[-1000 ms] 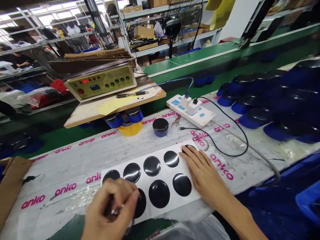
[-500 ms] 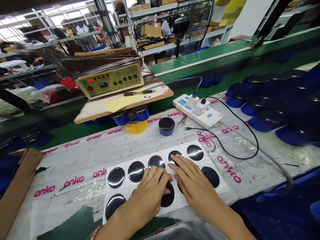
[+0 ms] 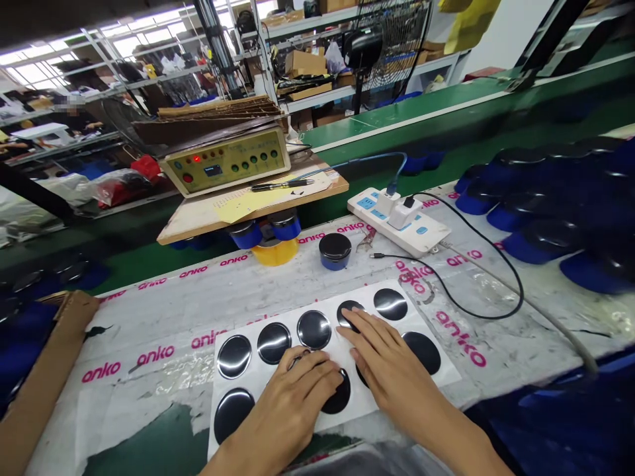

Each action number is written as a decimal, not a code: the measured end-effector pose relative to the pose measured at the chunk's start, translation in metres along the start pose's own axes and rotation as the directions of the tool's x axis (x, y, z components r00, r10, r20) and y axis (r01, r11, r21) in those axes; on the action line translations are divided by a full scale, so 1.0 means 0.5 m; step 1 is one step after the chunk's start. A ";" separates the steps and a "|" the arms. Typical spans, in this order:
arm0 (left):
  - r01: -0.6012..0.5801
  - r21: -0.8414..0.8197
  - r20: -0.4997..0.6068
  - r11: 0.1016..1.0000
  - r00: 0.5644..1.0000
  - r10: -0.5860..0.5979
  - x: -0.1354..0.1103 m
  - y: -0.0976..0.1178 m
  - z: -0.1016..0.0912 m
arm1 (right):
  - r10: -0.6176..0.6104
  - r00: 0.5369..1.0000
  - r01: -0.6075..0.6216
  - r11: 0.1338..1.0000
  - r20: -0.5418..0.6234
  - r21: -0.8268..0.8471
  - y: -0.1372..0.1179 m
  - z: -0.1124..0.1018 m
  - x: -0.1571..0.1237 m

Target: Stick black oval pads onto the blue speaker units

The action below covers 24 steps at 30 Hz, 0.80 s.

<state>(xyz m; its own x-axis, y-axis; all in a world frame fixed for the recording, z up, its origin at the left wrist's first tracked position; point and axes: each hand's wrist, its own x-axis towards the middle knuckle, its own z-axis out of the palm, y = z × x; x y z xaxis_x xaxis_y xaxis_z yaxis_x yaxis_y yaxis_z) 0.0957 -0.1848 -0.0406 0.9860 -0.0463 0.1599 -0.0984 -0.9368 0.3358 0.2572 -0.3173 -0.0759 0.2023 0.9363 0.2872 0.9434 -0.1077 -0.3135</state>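
A white backing sheet (image 3: 320, 360) with two rows of round black glossy stickers (image 3: 314, 329) lies flat in front of me. My left hand (image 3: 302, 390) is over its lower row with bent fingers drawn together. A dark curved edge shows between its fingers, but I cannot tell what they grip. My right hand (image 3: 384, 354) rests on the sheet's right half, fingers stretched out, the tips on an upper-row sticker. Both hands cover parts of several stickers. Beyond the sheet stands a small blue tub with a black lid (image 3: 335, 251).
A white power strip (image 3: 399, 221) with plugs and a black cable (image 3: 451, 301) lies at the right. A control box (image 3: 228, 162) sits on a wooden board (image 3: 253, 208) at the back. Several blue tubs (image 3: 530, 198) crowd the right; a cardboard box (image 3: 54, 357) stands left.
My left hand has shifted slightly down, and its fingers have moved off the upper row and bent differently. My right hand stays nearly in place. The view has shifted slightly.
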 end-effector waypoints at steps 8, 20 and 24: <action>0.112 -0.539 -0.307 0.835 0.897 -0.318 -0.056 -0.007 -0.033 | -0.008 1.000 0.007 1.000 -0.027 -0.001 0.002 -0.001 -0.001; 0.095 0.018 0.068 0.995 0.993 -0.096 0.064 -0.073 -0.086 | -0.080 0.990 0.071 0.994 -0.115 -0.084 0.013 0.013 -0.003; -0.002 0.145 0.166 0.989 0.986 -0.022 0.094 -0.092 -0.065 | -0.091 0.987 0.077 0.991 -0.130 -0.113 0.013 0.015 0.000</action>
<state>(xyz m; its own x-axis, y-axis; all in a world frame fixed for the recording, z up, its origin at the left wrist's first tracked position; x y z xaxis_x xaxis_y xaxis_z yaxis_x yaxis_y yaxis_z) 0.1421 -0.1325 -0.0187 0.9966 -0.0823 -0.0037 -0.0800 -0.9770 0.1978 0.2613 -0.3155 -0.0848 0.1477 0.8907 0.4300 0.9798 -0.0725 -0.1865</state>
